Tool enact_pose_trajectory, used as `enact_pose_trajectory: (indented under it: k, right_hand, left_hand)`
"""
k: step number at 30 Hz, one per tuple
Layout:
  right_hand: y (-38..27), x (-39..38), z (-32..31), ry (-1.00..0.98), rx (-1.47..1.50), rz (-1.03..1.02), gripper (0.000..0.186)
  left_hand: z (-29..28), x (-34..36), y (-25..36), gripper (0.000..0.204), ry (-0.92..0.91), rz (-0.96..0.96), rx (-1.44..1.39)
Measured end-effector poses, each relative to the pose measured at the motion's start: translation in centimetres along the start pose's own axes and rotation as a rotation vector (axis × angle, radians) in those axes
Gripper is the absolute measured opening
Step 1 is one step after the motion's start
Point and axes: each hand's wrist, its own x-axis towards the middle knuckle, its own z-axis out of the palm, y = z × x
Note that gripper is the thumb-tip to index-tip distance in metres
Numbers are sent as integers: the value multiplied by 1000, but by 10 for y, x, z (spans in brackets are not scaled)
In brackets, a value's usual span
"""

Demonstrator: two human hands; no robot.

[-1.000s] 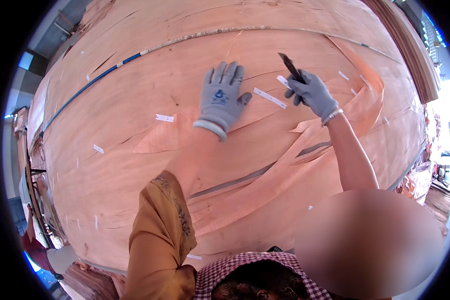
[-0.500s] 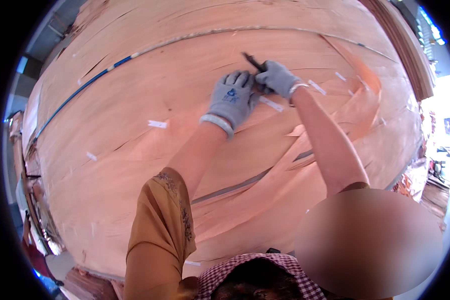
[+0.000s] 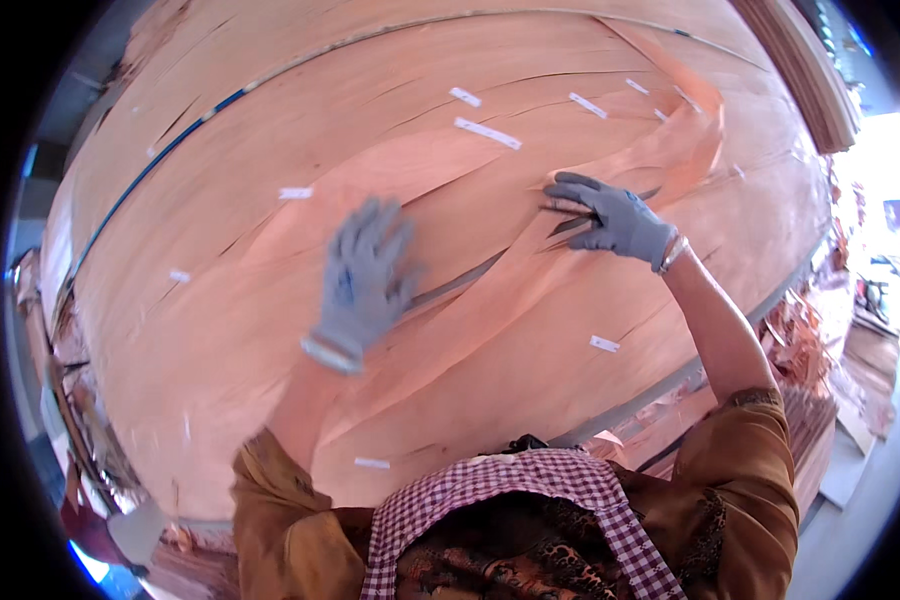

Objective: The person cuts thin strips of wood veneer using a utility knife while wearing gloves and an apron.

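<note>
My left hand (image 3: 362, 275), in a grey knit glove, is spread and blurred just above a broad sheet of pinkish wood veneer (image 3: 220, 350). Nothing shows in it. My right hand (image 3: 620, 222), gloved alike, is at a loose strip of veneer (image 3: 530, 290), its fingers curled toward the thumb. Something dark shows among the fingers, too hidden to name. A long grey gap (image 3: 455, 283) in the veneer runs between the hands and passes under the right one. Beyond them lies a white piece of tape (image 3: 487, 133).
More white tape pieces (image 3: 603, 343) dot the sheet. A thin blue-and-white rod or cord (image 3: 160, 160) curves across its far side. Stacked veneer (image 3: 805, 80) stands at the far right, and torn scraps (image 3: 800, 335) pile up at the right edge.
My hands have parted and drawn nearer to me, the left to the left and the right to the right. The dark tool that stuck out from my right hand no longer shows clearly.
</note>
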Motion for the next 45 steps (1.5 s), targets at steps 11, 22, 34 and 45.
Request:
enact_pose_trajectory:
  k: [11, 22, 34, 45]
  right_hand:
    - [-56, 4, 8, -336, -107, 280, 41]
    - [-114, -105, 46, 129, -479, 135, 19]
    - [-70, -597, 220, -894, -313, 1367, 49]
    - [-159, -308, 186, -884, -209, 724, 29]
  left_hand:
    - [-16, -160, 75, 33, 120, -387, 77]
    - [-41, -219, 111, 19, 83, -242, -21]
    - [-80, -469, 131, 27, 132, -295, -109]
    - [-67, -578, 169, 36, -220, -898, -182]
